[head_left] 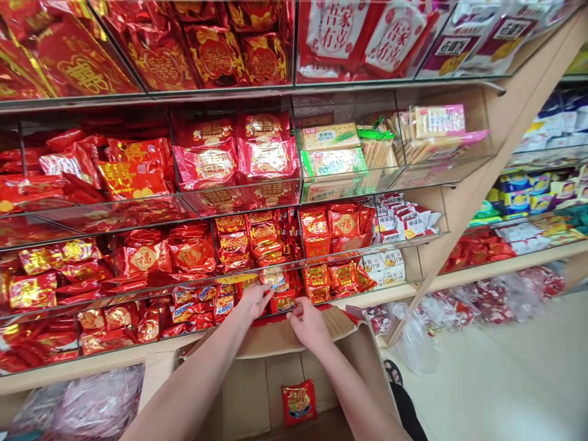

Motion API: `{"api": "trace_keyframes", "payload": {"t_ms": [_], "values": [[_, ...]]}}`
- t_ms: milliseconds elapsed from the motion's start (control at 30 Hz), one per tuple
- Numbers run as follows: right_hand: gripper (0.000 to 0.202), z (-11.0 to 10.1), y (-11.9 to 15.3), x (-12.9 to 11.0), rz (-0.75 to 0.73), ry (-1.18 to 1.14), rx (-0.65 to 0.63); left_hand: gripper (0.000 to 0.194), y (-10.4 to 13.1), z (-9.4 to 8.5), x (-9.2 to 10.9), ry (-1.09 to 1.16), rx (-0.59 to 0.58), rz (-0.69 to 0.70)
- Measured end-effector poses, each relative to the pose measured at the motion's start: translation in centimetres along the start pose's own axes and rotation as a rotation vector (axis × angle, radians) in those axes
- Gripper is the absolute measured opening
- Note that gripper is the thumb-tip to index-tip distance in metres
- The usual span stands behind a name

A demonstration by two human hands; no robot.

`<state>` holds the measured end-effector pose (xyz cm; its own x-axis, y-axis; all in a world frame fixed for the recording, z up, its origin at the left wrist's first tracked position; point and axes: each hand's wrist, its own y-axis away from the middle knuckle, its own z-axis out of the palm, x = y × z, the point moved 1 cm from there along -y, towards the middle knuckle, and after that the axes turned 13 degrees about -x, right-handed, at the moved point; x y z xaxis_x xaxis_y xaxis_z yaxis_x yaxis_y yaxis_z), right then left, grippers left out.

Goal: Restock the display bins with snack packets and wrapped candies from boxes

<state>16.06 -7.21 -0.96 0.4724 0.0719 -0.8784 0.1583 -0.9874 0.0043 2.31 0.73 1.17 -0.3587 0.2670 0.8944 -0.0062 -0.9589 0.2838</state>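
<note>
My left hand (pixel 253 301) reaches over the box's far edge into a low shelf compartment. Its thumb and fingers close at the lower left of a shiny gold, red and blue snack packet (pixel 275 280). Just to the right, my right hand (pixel 309 321) is curled, thumb towards the fingertips, beside a red and gold snack packet (pixel 282 301) at the compartment's front. Whether those fingertips hold anything is hidden. Below both arms stands an open cardboard box (pixel 245 392). One red snack packet (pixel 298 401) lies inside it.
Tiered shelves with clear dividers hold red wrapped snacks (pixel 193 254), green cracker packs (pixel 333 160) and white packets (pixel 383 267). A slanted wooden side panel (pixel 478 177) ends the rack at right. Plastic-wrapped bundles (pixel 98 401) lie below left. A clear plastic bag (pixel 418 346) rests by the floor.
</note>
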Motion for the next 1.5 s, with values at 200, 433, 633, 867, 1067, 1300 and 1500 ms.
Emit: {"api": "trace_keyframes", "payload": {"t_ms": [200, 433, 633, 867, 1067, 1300, 1500], "values": [[0.015, -0.1, -0.1, -0.2, -0.027, 0.027, -0.040, 0.016, -1.2, 0.8, -0.2, -0.019, -0.005, 0.163], [0.017, -0.4, -0.1, -0.6, -0.018, 0.154, -0.059, 0.011, -1.9, 0.2, -0.9, -0.178, 0.002, 0.174], [0.018, -0.5, 0.0, -0.8, -0.010, 0.201, -0.076, 0.013, -2.7, 0.4, -1.4, -0.215, 0.092, 0.228], [0.017, -0.3, 0.1, -0.6, -0.045, 0.227, -0.070, 0.013, -2.6, 0.6, -1.8, -0.085, 0.098, 0.276], [0.019, -0.1, 0.1, -0.6, -0.020, 0.270, -0.105, 0.013, -2.4, 0.3, -1.6, 0.073, 0.052, 0.259], [0.018, -0.1, 0.0, -0.7, -0.028, 0.274, -0.099, 0.012, -2.9, -0.5, -1.4, 0.142, 0.001, 0.127], [0.017, 0.2, 0.1, -0.4, -0.033, 0.288, -0.087, 0.013, -2.6, -0.2, -1.3, 0.218, -0.116, 0.140]]}}
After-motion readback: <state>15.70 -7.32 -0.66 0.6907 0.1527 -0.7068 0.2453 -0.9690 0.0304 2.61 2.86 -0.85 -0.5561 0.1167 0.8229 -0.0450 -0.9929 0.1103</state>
